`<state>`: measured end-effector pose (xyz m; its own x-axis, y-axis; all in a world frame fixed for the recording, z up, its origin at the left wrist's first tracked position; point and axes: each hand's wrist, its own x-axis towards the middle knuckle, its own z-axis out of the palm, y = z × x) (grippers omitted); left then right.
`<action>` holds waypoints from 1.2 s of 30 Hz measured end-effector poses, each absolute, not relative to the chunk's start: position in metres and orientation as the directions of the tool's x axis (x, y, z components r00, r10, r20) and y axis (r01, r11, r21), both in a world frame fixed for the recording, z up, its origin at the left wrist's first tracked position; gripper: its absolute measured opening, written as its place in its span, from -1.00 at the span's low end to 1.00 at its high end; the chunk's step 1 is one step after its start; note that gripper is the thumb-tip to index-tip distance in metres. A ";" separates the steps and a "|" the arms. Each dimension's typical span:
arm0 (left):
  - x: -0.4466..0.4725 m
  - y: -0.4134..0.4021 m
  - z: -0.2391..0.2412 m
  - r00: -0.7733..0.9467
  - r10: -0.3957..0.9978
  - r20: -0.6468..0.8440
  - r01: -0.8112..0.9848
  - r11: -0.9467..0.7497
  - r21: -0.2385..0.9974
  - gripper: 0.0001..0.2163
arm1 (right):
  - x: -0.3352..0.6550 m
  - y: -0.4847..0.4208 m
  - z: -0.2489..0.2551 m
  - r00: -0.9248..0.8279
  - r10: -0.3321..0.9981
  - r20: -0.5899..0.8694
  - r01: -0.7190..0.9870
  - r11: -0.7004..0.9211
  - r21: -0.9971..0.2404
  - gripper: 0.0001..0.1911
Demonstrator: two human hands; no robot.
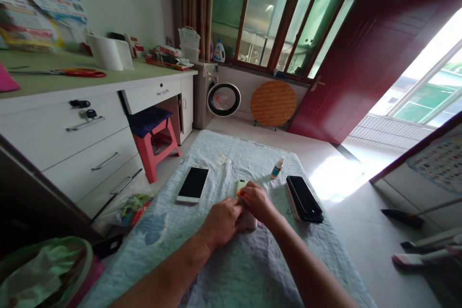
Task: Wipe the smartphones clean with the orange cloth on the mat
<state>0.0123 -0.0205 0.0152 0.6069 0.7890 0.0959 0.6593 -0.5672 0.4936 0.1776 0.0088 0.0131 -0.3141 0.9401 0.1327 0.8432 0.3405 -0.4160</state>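
Observation:
A pale phone [250, 222] lies back up on the cloth-covered table, its camera end pointing away from me. My left hand [221, 222] is closed around its left side. My right hand [257, 202] is closed over its upper part, pinching a small orange piece [238, 193] against the back; most of that piece is hidden, so its kind cannot be made out. To the left rests a white phone [192, 185] with its dark screen up. A small spray bottle [277, 168] stands beyond my right hand. Further right is a stack of dark phones [305, 197].
A light blue quilted cloth [231, 151] covers the table. At left are a white desk [97, 134], a red stool [155, 139] and a lined bin [46, 269]. A washing machine [205, 91] with its door open and a round wooden tabletop [273, 103] stand at the back.

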 end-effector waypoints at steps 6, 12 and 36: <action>0.011 -0.024 0.020 0.627 0.773 0.090 0.683 -0.602 0.413 -0.88 | 0.198 -0.022 0.013 -0.398 0.902 0.169 0.745 0.425 -0.514 -0.77; 0.012 -0.024 0.021 0.636 0.771 0.045 0.714 -0.609 0.345 -0.90 | 0.201 0.018 0.008 -0.226 0.956 0.189 0.850 0.289 -0.441 -0.74; 0.013 -0.026 0.023 0.619 0.783 0.055 0.724 -0.596 0.346 -0.94 | 0.163 0.054 0.003 -0.321 0.935 0.149 0.879 0.353 -0.322 -0.69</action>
<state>0.0129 -0.0258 0.0233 0.6192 0.7834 0.0546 0.7241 -0.5965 0.3464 0.1625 0.0542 0.0027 -0.3212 0.9352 0.1490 0.8786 0.3530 -0.3217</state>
